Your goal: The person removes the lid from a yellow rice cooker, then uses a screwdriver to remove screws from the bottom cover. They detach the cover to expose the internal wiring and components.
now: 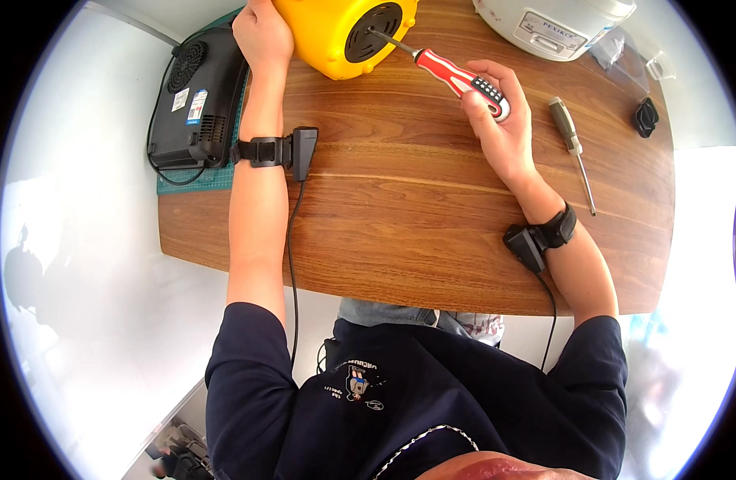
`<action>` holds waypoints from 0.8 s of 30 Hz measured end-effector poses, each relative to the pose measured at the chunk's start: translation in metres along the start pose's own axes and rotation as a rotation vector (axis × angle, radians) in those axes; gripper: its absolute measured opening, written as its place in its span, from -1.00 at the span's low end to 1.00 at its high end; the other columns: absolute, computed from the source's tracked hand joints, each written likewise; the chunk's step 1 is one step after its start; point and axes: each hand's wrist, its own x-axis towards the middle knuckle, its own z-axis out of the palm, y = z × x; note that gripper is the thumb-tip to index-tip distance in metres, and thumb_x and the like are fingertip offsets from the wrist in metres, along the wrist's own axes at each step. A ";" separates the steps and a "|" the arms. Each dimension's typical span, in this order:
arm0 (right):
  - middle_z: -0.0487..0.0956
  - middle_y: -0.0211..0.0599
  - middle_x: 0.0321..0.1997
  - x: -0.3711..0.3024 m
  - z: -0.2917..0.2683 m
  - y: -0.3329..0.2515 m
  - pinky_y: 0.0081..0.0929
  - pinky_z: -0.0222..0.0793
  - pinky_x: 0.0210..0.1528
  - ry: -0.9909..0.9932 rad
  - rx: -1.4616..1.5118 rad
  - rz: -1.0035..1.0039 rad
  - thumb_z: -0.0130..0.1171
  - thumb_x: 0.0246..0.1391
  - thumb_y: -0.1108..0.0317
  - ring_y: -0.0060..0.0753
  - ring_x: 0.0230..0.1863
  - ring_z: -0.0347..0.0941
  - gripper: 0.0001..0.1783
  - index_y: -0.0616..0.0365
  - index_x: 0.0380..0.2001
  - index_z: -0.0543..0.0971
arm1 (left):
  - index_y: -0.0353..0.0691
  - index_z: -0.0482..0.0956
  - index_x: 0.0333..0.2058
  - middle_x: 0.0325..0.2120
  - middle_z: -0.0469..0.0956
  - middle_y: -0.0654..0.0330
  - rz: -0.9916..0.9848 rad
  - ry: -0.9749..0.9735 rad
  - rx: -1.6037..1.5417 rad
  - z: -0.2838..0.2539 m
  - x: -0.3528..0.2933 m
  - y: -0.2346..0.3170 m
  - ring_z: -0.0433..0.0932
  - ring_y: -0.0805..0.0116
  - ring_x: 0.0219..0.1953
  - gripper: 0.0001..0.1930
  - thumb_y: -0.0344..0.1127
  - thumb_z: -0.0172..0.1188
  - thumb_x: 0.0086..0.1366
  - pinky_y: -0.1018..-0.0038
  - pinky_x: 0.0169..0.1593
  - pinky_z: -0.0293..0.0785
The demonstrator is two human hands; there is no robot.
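A yellow rounded appliance housing [316,40] with small knobs along its edge stands at the far side of the table, cut off by the top of the view. Set in it is a round black slotted disc [360,42]. My left hand [264,36] is closed against the housing's left side, its fingertips partly hidden. In my right hand [500,120] is a red and white screwdriver [444,70] with a black patch on its handle, fingers wrapped round the handle end. The shaft slants up and left, its tip at the black disc.
A second screwdriver [566,128], grey-handled, lies right of my right hand. Beyond are a white appliance [536,24], a clear plastic bag [624,60] and a small black object [645,118]. At left, a black appliance [196,104] with a fan grille rests on a green mat [184,182].
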 end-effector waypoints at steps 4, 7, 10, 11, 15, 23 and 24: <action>0.59 -0.44 -0.33 0.001 -0.008 -0.003 -0.62 0.43 -0.25 -0.055 0.057 0.122 0.26 0.34 0.18 -0.68 -0.36 0.46 -0.58 0.19 0.10 0.46 | -0.49 0.64 -0.20 -0.34 0.71 0.03 0.048 0.002 0.010 0.000 0.001 -0.002 0.63 0.24 -0.29 -0.48 -0.09 -0.11 0.59 0.31 -0.18 0.47; 0.57 -0.45 -0.34 -0.001 -0.004 0.001 -0.64 0.39 -0.29 -0.001 -0.001 0.100 0.24 0.36 0.19 -0.71 -0.36 0.42 -0.60 0.18 0.11 0.45 | -0.48 0.65 -0.20 -0.34 0.71 0.03 0.024 0.017 -0.007 0.002 0.000 -0.001 0.63 0.24 -0.28 -0.48 -0.08 -0.11 0.59 0.31 -0.18 0.47; 0.53 -0.49 -0.35 0.002 0.003 0.006 -0.66 0.31 -0.34 0.081 -0.144 -0.202 0.23 0.37 0.23 -0.75 -0.37 0.36 -0.63 0.18 0.10 0.45 | -0.48 0.65 -0.19 -0.33 0.71 0.02 0.003 0.002 0.000 -0.002 0.001 -0.003 0.63 0.23 -0.27 -0.48 -0.07 -0.11 0.59 0.30 -0.17 0.47; 0.52 -0.50 -0.34 0.002 0.004 0.007 -0.67 0.28 -0.35 0.072 -0.122 -0.199 0.21 0.38 0.21 -0.76 -0.37 0.34 -0.63 0.18 0.11 0.45 | -0.48 0.65 -0.18 -0.32 0.71 0.02 -0.001 0.002 0.003 -0.002 0.001 -0.003 0.63 0.23 -0.27 -0.48 -0.07 -0.11 0.59 0.30 -0.17 0.47; 0.50 -0.51 -0.35 0.001 -0.001 0.004 -0.67 0.22 -0.38 0.009 0.035 -0.015 0.11 0.43 0.13 -0.77 -0.39 0.29 -0.59 0.18 0.16 0.43 | -0.48 0.65 -0.17 -0.31 0.71 0.02 0.003 0.014 0.012 -0.002 0.000 -0.003 0.63 0.21 -0.26 -0.47 -0.07 -0.12 0.59 0.30 -0.16 0.47; 0.53 -0.50 -0.33 0.003 -0.007 0.008 -0.68 0.24 -0.33 0.007 -0.009 -0.031 0.21 0.38 0.09 -0.75 -0.38 0.29 -0.49 0.19 0.20 0.42 | -0.49 0.65 -0.18 -0.31 0.71 0.02 -0.017 0.013 -0.005 0.000 0.000 0.000 0.63 0.22 -0.26 -0.47 -0.08 -0.12 0.59 0.30 -0.16 0.47; 0.54 -0.49 -0.33 0.003 -0.006 0.009 -0.68 0.25 -0.31 0.022 -0.030 -0.075 0.23 0.36 0.10 -0.75 -0.38 0.30 -0.49 0.19 0.19 0.42 | -0.49 0.65 -0.19 -0.31 0.71 0.02 -0.016 0.013 0.003 -0.001 0.001 0.000 0.63 0.23 -0.27 -0.47 -0.08 -0.12 0.59 0.31 -0.16 0.47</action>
